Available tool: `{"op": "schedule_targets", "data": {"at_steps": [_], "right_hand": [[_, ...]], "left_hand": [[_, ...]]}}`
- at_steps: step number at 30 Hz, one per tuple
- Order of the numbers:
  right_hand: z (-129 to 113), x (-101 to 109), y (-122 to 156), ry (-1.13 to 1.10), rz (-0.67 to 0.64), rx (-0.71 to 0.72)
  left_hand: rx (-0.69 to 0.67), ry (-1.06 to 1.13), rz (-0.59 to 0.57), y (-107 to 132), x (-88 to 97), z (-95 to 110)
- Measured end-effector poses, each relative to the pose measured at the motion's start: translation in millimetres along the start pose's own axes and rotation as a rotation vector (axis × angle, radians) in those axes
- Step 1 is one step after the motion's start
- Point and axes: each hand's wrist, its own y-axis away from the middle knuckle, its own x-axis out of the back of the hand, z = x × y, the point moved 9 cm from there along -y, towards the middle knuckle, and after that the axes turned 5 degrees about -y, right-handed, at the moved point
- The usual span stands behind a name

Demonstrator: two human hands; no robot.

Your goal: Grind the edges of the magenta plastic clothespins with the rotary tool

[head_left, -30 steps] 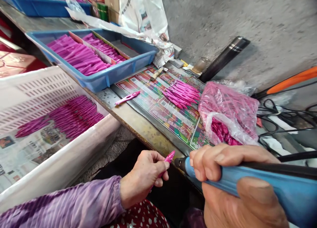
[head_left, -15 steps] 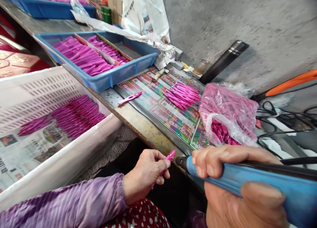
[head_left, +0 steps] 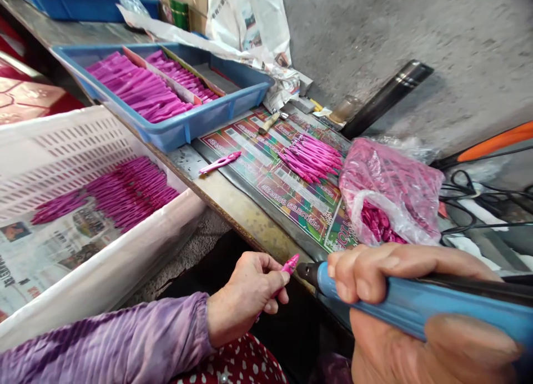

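My left hand [head_left: 254, 284] pinches a slim pink plastic piece [head_left: 291, 263], shaped like a pen with a pointed, glossy end; most of its length is hidden by the fingers. A blue electric screwdriver [head_left: 416, 300] with a black nose lies in my right hand [head_left: 400, 278], fingers wrapped over the body. Its nose is very close to the pink tip; whether they touch I cannot tell. Beyond my hands on the bench is a bundle of similar pink pieces [head_left: 312, 157]. One loose pink piece [head_left: 220, 163] rests near the bench edge.
A blue tray [head_left: 166, 134] of pink parts with dividers stands at the back. At left is a white basket [head_left: 70, 273] with finished-looking pink rows on newspaper. A plastic bag of pink parts [head_left: 391, 184], a small hammer [head_left: 270, 121], a black tube [head_left: 387, 98] and cables lie right.
The view has shifted slightly, so bench items sit a little differently in the picture. Both hands keep their holds, the screwdriver nose still close by the pink piece's tip.
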Motion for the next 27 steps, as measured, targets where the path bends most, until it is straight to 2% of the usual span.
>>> {"op": "schedule_targets", "data": {"at_steps": [5, 12, 16, 19, 21, 27], "right_hand": [[2.1, 3.3, -1.8, -0.007, -0.070, -0.016], [3.5, 0.0, -3.3, -0.025, -0.080, 0.021], [3.1, -1.0, -2.9, 0.086, 0.017, 0.008], [2.7, -2.7, -3.6, 0.161, 0.039, 0.006], [4.4, -4.8, -4.7, 0.130, 0.019, 0.001], [5.9, 2.9, 0.7, 0.037, 0.077, 0.010]], "left_hand": [[0.006, -0.001, 0.007, 0.4, 0.4, -0.2], [0.032, 0.031, 0.017, 1.1, -0.3, -1.0], [0.026, -0.004, 0.055, 1.6, 2.4, -0.3], [0.014, -0.030, 0.072, 3.1, 3.4, 2.4], [0.020, -0.023, 0.064, 3.6, 2.6, 2.9], [0.015, -0.018, 0.039, 1.9, 1.8, 5.1]]}}
